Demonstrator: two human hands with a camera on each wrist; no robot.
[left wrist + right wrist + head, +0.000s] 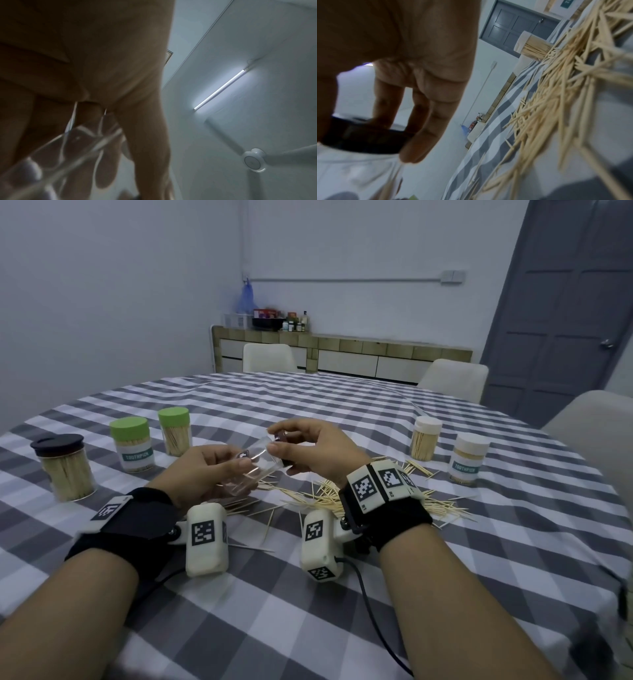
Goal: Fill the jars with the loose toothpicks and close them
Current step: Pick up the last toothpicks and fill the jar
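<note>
My left hand point(219, 470) grips an empty clear jar point(251, 470), tilted on its side above the table, its mouth toward the right hand. Seen from the left wrist, the jar point(72, 146) shows as clear glass across my curled fingers. My right hand point(301, 448) pinches a dark lid point(284, 440) at the jar's mouth; the right wrist view shows the lid point(364, 138) as a black band between thumb and fingers. Loose toothpicks point(342, 496) lie in a heap on the checked cloth under and right of my hands, also spread beside the right wrist as toothpicks point(556, 101).
Filled jars stand on the table: a black-lidded one point(66, 467) and two green-lidded ones point(133, 445) point(175, 431) at left, two white-lidded ones point(425, 438) point(467, 458) at right. Chairs point(452, 380) ring the far edge. The checked tablecloth point(308, 611) runs to the near edge.
</note>
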